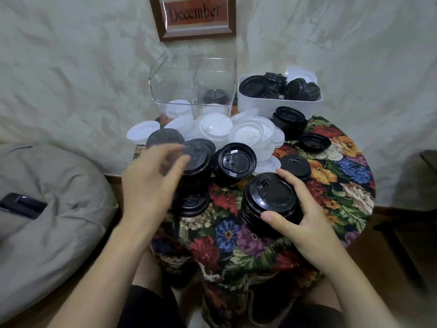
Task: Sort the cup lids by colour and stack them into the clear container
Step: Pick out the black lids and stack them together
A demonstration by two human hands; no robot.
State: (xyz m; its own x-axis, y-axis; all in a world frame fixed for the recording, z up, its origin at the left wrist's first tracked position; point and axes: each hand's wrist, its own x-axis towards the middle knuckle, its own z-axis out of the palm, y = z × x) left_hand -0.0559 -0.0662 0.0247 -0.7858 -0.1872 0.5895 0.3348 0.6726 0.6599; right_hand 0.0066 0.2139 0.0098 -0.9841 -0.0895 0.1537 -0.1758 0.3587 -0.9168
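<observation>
Far left, a grey fabric cushion (pixel 54 209) carries a dark flat phone (pixel 23 204), well apart from the work. Your left grip (pixel 151 183) hovers over the tall stack of black plastic cup lids (pixel 194 181) at the near-left rim of the round tabletop (pixel 343 166) with its floral cloth. It's blurred, fingers loosely bent, and I cannot tell whether it has a lid or nothing.

Behind, the clear plastic container with a centre divider (pixel 194 76) stands at the back. A few white lids lie low in its left compartment and a short black pile sits in the right one. A loose heap of white plastic lids (pixel 246 133) sprawls just in front.

Your right grip (pixel 300 209) is wrapped round a second stack of black lids (pixel 269 197), thumb on the near side, fingers over the far rim. Further right, a white plastic tub (pixel 279 102) holds more black lids.

I'd say you're gathering the blacks. Next, that right-hand stack needs lifting over the white heap and lowering upright into the right compartment, clear of the divider and the tall walls. Watch the left stack: it stands close to the cloth's edge. The best free patch is the bare cloth between your two stacks.
</observation>
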